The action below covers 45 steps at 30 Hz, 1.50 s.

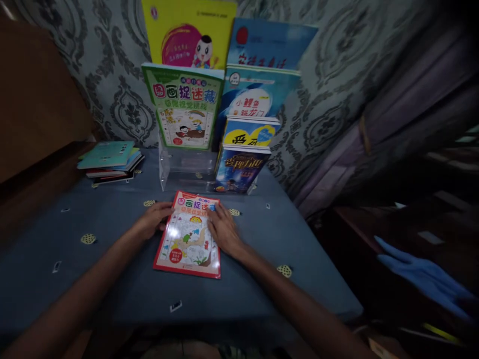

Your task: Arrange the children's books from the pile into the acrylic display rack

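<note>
A red-bordered picture book [189, 242] lies face up on the blue-grey tablecloth [123, 279]. My left hand [154, 219] is at its upper left edge, with the thumb and fingers closed on the edge. My right hand [224, 230] rests over its upper right edge, fingers stretched out across the cover. Just behind the book stands a clear rack [187, 169]. It holds a green-bordered book [187, 112], a yellow book [187, 25], a blue book [269, 42], a teal book [279, 82], a blue-and-yellow book [252, 130] and a dark blue book [241, 172].
At the back left of the table lies a stack of several books [108, 155]. Patterned wallpaper [127, 99] rises behind the rack, and a gathered curtain [337, 144] hangs to the right. Off the table's right side is a blue glove-like object [419, 271].
</note>
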Available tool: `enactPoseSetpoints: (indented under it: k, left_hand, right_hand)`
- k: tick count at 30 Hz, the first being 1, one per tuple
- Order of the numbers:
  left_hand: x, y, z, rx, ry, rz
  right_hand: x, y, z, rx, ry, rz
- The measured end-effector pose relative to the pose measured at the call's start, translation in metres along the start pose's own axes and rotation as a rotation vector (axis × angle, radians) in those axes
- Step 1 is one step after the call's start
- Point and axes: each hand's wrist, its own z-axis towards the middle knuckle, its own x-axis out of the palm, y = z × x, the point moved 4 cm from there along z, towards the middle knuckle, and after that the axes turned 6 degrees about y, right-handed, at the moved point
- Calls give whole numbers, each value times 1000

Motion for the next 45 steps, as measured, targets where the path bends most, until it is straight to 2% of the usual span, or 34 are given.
enactPoseSetpoints:
  k: [2, 5, 7, 9, 10, 11, 13, 15, 16, 18, 20, 22, 24, 26, 29, 32, 35, 38, 42, 45]
  left_hand:
    - [10, -10, 1, -91, 72, -33]
    - [23, -45, -6, -28, 141, 42]
    - [32, -80, -17, 116, 166, 156]
    - [42, -119, -36, 294, 180, 303]
    - [47, -137, -47, 395, 175, 367]
    - [50, -152, -59, 488, 163, 423]
    - [53, -165, -81, 626, 135, 533]
    - [49, -152, -94, 694, 145, 648]
    - [46, -135, -97, 701, 169, 701]
    - [36, -86, -95, 647, 234, 771]
    - [27, -32, -91, 596, 233, 881]
    - [22, 10, -89, 622, 170, 1000]
    - [22, 34, -90, 660, 122, 1078]
    - [26, 42, -93, 697, 82, 1129]
    - [33, 39, -96, 736, 35, 1200]
    - [38, 37, -98, 773, 9, 1275]
    - [40, 38, -100, 791, -7, 1330]
    - [40, 39, -101, 803, -12, 1354]
    - [39, 39, -100, 799, -17, 1323]
    - [40, 40, -99, 783, -18, 1313]
  right_hand:
    - [-2, -6, -2, 7, -29, 114]
    - [-17, -24, 3, 61, -121, 418]
    - [-36, -35, 11, 102, -117, 673]
    - [-64, -34, 19, 66, -37, 862]
    - [-84, -32, 20, 27, -80, 903]
    - [-106, -29, 19, -15, -190, 916]
    - [-140, -21, 10, -91, -344, 859]
    - [-151, -13, -6, -174, -358, 738]
    - [-147, -10, -15, -233, -292, 668]
    - [-123, -8, -35, -338, -90, 529]
    - [-89, -12, -54, -385, 126, 362]
    - [-67, -17, -67, -373, 199, 240]
    - [-58, -16, -69, -353, 222, 165]
    - [-58, -6, -62, -333, 210, 119]
    - [-58, 28, -39, -357, 168, 125]
    - [-40, 68, -15, -488, 248, 223]
    - [-14, 89, 12, -524, 360, 255]
    - [4, 87, 42, -519, 395, 263]
    - [15, 70, 76, -483, 343, 283]
    - [19, 57, 90, -441, 303, 269]
